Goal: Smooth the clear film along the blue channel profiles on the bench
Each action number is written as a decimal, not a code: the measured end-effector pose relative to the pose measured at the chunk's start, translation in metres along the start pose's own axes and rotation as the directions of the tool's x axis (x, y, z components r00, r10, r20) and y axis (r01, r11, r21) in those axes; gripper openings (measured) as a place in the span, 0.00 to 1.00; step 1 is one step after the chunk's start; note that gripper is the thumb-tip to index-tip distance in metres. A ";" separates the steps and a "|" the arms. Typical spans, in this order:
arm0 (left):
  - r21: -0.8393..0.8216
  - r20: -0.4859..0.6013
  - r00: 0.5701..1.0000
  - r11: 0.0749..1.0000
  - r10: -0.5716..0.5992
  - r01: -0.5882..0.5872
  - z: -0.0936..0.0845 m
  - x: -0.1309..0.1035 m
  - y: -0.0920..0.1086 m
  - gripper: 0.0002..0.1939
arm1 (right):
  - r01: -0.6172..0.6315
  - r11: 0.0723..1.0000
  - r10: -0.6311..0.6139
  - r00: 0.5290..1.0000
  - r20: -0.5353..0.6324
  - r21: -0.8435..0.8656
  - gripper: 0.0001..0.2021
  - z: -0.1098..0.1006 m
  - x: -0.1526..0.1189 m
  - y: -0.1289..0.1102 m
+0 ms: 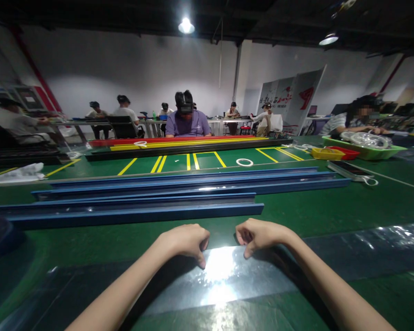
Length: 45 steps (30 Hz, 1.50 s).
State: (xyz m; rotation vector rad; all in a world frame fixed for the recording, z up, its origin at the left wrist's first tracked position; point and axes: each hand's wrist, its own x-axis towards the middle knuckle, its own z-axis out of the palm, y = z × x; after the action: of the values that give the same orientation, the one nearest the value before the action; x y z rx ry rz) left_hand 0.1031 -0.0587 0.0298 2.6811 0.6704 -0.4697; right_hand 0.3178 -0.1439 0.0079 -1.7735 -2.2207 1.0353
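Item: clear plastic film strip (251, 278), glossy, lying beneath both hands and running out past them on either side over the green tabletop (296, 202).

Hands: bare, standing apart from each other at the strip's far edge. The left hand (188, 241) is curling its fingers, with the thumb reaching onto the film; the right hand (262, 233) is mirroring it. Whether either is pinching the edge or only resting there, one cannot tell. The spread is probably serving to steady the film and hold its edge straight.

Beyond the hands: blue channel profiles (193, 189), lying lengthwise side by side, presumably so that the long pieces are staying in order and leaving working room. Farther off, red (172, 139), yellow (189, 144) and black (189, 149) profiles are lying grouped, seemingly by colour. A white ring (244, 165) is lying before them.

Beyond the right hand: a dark, flat device (350, 170); behind it, a green tray (376, 155) is holding clear-wrapped bundles, likely to contain loose stock.

Markings: a display panel (283, 99), far beyond the right hand, is carrying red and black characters, too distorted to read surely. No brand is showing legibly.
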 end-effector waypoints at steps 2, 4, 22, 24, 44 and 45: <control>0.002 0.006 1.000 1.000 -0.009 0.009 0.000 0.000 0.001 0.15 | -0.021 1.000 0.021 1.000 0.013 0.001 0.09 0.000 0.000 -0.002; -0.002 0.015 1.000 1.000 -0.013 0.013 -0.001 0.000 0.001 0.14 | -0.043 0.999 0.043 0.999 0.029 0.011 0.09 0.000 0.000 -0.003; -0.142 0.021 0.998 0.988 0.064 -0.060 0.003 0.009 -0.009 0.05 | 0.027 0.992 -0.030 0.999 0.017 0.121 0.03 0.003 0.003 0.004; -0.159 0.021 0.998 0.985 0.064 -0.059 0.003 0.010 -0.010 0.05 | 0.027 0.990 -0.029 1.000 0.011 0.141 0.03 0.003 0.004 0.006; -0.236 -0.106 0.993 0.971 -0.051 0.025 -0.017 -0.003 -0.040 0.10 | -0.046 0.990 -0.012 0.909 -0.416 -0.130 0.07 0.000 0.005 0.007; -0.231 -0.115 0.991 0.972 -0.067 0.039 -0.021 -0.007 -0.044 0.10 | -0.090 0.975 -0.012 0.889 -0.457 -0.202 0.08 -0.001 0.004 0.005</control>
State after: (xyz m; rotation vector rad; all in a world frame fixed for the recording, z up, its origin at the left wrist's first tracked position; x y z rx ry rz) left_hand 0.0800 -0.0167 0.0406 2.4933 0.7824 -0.2272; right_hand 0.3211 -0.1397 0.0042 -1.9070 -2.0594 0.3260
